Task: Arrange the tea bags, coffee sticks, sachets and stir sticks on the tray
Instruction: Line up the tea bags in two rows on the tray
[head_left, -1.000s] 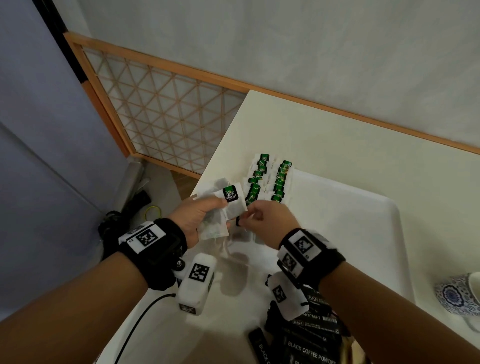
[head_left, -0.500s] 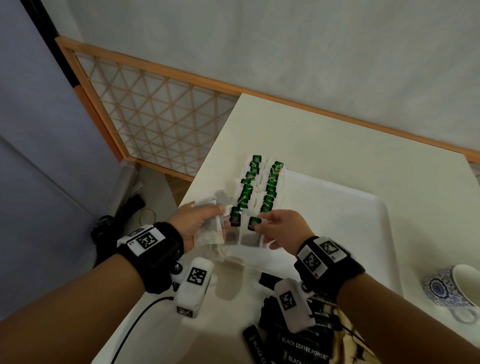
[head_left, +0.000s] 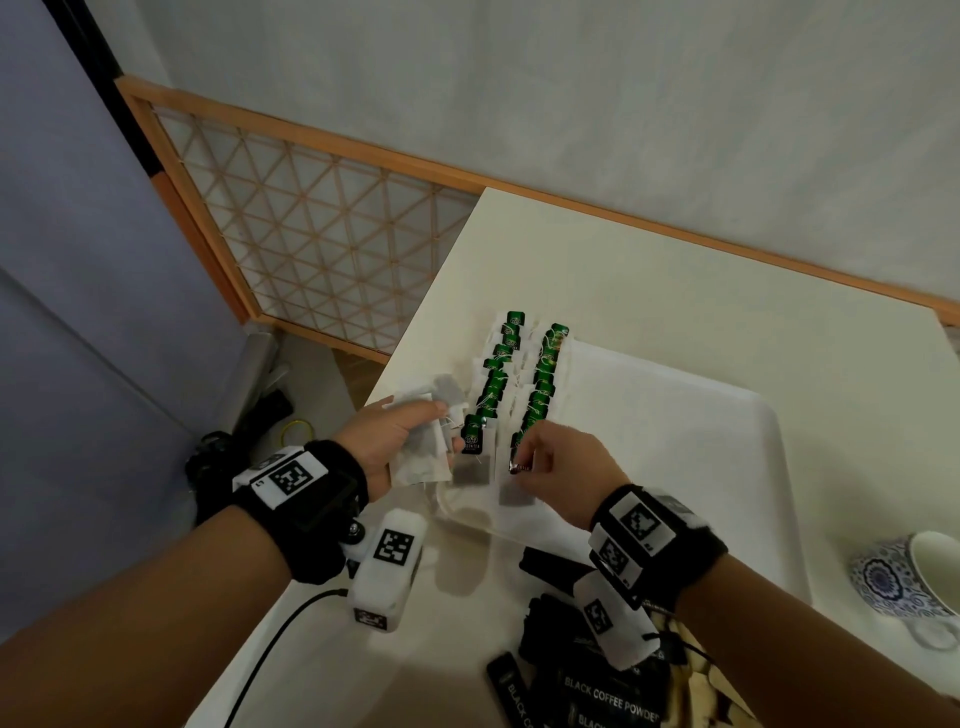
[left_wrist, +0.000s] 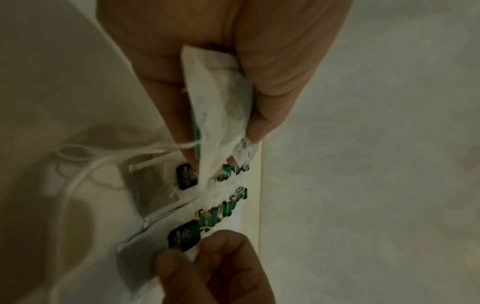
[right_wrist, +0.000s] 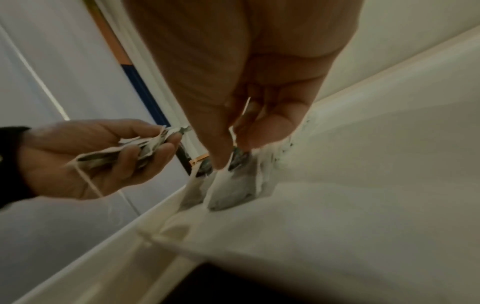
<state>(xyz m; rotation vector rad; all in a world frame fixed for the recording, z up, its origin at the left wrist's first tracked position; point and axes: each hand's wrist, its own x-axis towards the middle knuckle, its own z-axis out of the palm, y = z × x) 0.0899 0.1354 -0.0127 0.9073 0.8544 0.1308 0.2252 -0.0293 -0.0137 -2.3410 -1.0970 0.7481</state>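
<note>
Two rows of green-tagged tea bags (head_left: 496, 384) lie along the left side of the white tray (head_left: 691, 447). My left hand (head_left: 400, 441) grips a small stack of tea bags (head_left: 423, 447) beside the tray's left edge; the left wrist view shows the stack (left_wrist: 221, 111) pinched between thumb and fingers. My right hand (head_left: 561, 467) pinches the nearest tea bag (head_left: 514, 493) of the right row at its tag, the bag resting on the tray. In the right wrist view its fingertips (right_wrist: 221, 156) hold that bag (right_wrist: 231, 191).
Black coffee powder sticks (head_left: 592, 691) are piled on the table in front of the tray, under my right wrist. A blue patterned cup (head_left: 904, 582) stands at the right edge. A black cable (head_left: 270, 654) runs off the table's near left. Lattice screen (head_left: 322, 244) behind left.
My right hand took a tea bag from the left hand's stack and carried it down onto the near end of the right row. The left hand stayed beside the tray.
</note>
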